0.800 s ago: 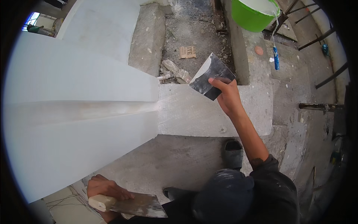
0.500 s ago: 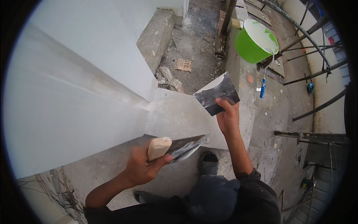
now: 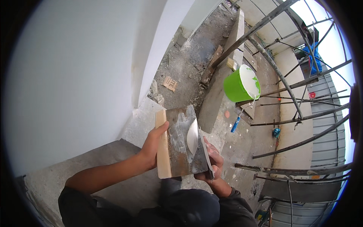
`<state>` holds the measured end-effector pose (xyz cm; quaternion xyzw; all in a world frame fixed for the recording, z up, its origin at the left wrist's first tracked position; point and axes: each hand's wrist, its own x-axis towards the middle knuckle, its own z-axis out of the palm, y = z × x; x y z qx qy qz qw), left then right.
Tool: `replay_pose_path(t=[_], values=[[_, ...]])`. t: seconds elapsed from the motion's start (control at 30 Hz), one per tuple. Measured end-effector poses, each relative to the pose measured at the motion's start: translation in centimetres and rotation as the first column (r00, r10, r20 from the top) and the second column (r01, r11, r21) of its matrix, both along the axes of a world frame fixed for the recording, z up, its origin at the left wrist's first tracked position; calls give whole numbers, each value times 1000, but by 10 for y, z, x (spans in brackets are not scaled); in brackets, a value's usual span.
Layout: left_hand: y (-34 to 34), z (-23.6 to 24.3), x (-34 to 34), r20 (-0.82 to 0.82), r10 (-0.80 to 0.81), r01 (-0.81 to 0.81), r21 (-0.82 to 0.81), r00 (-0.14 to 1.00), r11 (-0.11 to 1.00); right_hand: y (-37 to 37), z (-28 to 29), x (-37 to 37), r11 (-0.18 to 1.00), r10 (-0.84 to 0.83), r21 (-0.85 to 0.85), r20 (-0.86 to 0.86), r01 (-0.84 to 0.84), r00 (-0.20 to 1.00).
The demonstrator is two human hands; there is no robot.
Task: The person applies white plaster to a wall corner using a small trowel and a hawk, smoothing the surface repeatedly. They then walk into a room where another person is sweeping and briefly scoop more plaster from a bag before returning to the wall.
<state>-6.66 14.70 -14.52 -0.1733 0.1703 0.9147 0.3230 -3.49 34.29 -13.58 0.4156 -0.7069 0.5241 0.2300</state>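
Note:
My left hand [image 3: 151, 147] grips the pale wooden handle [image 3: 163, 155] of a wide, stained steel trowel [image 3: 179, 140], held level at the middle of the view with a blob of white paste [image 3: 192, 138] on its face. My right hand [image 3: 213, 162], dusted with white, is closed on a second, smaller blade [image 3: 207, 159] against the trowel's right edge; most of this blade is hidden, and whether it is pressed on the trowel or just beside it I cannot tell exactly.
A smooth white wall [image 3: 75, 87] fills the left. A green bucket [image 3: 236, 87] of white material stands on a concrete ledge, a brush [image 3: 232, 64] and blue-handled roller [image 3: 236, 123] beside it. Scaffold poles [image 3: 268, 56] crowd the right. Rubble and torn cardboard [image 3: 169, 83] lie beyond.
My left hand has risen with the trowel to the middle, meeting the smaller blade in my right hand, which has moved down and left. My view has swung up toward the scaffold.

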Motion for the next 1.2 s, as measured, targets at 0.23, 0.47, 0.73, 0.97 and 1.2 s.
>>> replay_pose_path(t=[0.23, 0.47, 0.73, 0.97, 1.2], values=[[-9, 21, -4, -259, 71, -121, -180, 963, 976, 22, -5, -29, 968, 7, 249, -186, 41, 983], [-18, 19, 5, -311, 58, -132, -222, 949, 966, 64, -8, -62, 700, 228, 712, -304, 62, 925], [-1, 22, 0, -123, 77, -102, -217, 989, 971, -20, -6, -16, 950, -269, -186, -77, 251, 960], [-9, 34, 7, -291, 45, -151, -354, 956, 923, 52, -73, -44, 871, -82, 490, 87, 29, 993], [-27, 23, -13, -613, -155, -410, -674, 775, 614, 51, 27, -25, 905, -374, 129, -214, 405, 903]])
